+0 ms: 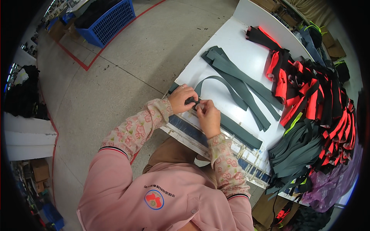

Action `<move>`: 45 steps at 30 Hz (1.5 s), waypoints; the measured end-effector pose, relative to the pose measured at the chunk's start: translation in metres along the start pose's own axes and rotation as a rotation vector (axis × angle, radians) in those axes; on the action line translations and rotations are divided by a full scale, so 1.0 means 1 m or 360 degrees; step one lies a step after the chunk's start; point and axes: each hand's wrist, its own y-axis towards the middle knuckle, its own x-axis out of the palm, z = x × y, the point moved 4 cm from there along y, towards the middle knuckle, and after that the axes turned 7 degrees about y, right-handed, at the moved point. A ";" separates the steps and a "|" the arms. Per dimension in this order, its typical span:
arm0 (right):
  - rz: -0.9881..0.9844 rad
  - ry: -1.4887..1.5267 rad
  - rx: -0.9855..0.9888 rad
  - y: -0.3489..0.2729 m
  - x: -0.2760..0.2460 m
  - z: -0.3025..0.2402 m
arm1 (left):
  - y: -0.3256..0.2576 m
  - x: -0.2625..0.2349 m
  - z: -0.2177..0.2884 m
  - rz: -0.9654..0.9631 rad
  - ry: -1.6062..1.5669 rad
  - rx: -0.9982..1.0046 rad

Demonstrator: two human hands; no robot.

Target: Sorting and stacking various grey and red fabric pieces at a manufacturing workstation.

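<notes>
At the near left edge of the white table, my left hand [182, 100] pinches a small dark piece [190, 101] against a dark grey-green strip. Close beside it, my right hand [209, 118] has thumb and fingertips pressed together around a small pale bit [199, 106], too small to name. The dark grey-green strip [241, 133] lies flat along the table's near edge, running under both hands. Beyond them a single strip [227, 86] curves over the white surface. Next to it lies a crossed stack of flat grey-green strips [235, 73].
A large heap of black and red-orange fabric pieces [300, 84] covers the table's right side. Nearer me sits a bundle of loose grey-green strips [296, 148], with a purple plastic bag [327, 188] beside it. A blue basket [111, 25] stands on the floor at the far left.
</notes>
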 end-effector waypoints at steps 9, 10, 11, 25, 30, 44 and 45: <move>0.0207 0.0413 0.0430 -0.050 -0.120 0.060 | 0.002 0.002 -0.002 -0.0055 -0.0065 0.0045; 0.0243 0.0399 0.0449 -0.057 -0.133 0.063 | 0.002 -0.001 -0.003 -0.0080 -0.0044 0.0041; 0.0232 0.0342 0.0465 -0.063 -0.145 0.064 | 0.001 -0.003 -0.004 -0.0105 -0.0022 0.0037; 0.0286 0.0011 0.0314 -0.084 -0.161 0.063 | 0.006 -0.003 -0.001 -0.0207 -0.0058 -0.0029; 0.0248 0.0583 0.0398 -0.073 -0.148 0.040 | 0.004 -0.010 -0.001 -0.0222 -0.0056 -0.0024; -0.0041 0.0272 0.0042 -0.003 -0.017 0.010 | 0.004 -0.001 -0.001 -0.0084 -0.0059 -0.0011; -0.0032 0.0178 0.0015 -0.001 -0.011 0.008 | 0.003 -0.002 -0.002 -0.0074 -0.0052 -0.0028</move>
